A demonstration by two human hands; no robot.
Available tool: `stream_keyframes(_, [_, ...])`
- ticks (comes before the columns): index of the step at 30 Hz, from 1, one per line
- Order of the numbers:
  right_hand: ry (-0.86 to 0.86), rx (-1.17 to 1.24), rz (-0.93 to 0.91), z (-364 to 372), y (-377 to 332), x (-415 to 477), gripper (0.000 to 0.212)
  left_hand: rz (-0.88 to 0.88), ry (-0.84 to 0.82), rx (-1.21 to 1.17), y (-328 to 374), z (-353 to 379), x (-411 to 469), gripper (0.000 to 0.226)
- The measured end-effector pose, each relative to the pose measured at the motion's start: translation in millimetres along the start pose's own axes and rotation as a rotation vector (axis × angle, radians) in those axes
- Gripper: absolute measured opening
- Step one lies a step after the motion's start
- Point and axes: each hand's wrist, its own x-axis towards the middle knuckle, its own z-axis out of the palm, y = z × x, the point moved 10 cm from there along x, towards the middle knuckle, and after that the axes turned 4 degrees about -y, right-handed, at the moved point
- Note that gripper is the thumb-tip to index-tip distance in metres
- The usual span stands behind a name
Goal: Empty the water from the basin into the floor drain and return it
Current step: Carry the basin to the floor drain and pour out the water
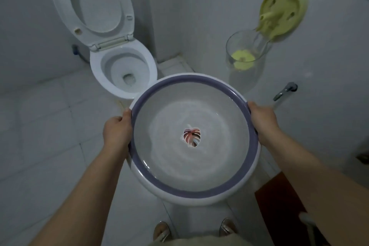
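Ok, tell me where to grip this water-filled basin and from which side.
Take the basin by its purple rim at two opposite points, coming in from left and right, where the left hand and right hand hold it now, thumbs over the lip. It is wide, round and shows no handles, so a balanced two-sided hold should keep the water level.

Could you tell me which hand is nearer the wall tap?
Right: the right hand grips the basin rim just below the tap; the left hand grips the far side.
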Motion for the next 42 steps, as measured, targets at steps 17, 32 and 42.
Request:
stream_keyframes(17, [-0.03,-0.066,0.002,157,219,168,0.04,-0.046,0.031,0.042,-235,165,123,0.051])
stream_keyframes(32, [-0.033,-0.008,0.023,226,369,267,0.041,-0.036,-0.034,0.028,-358,296,190,0.05])
stream_keyframes(42, [0.001,0.016,0.006,231,398,295,0.042,0.035,-0.003,0.118,-376,330,212,0.054])
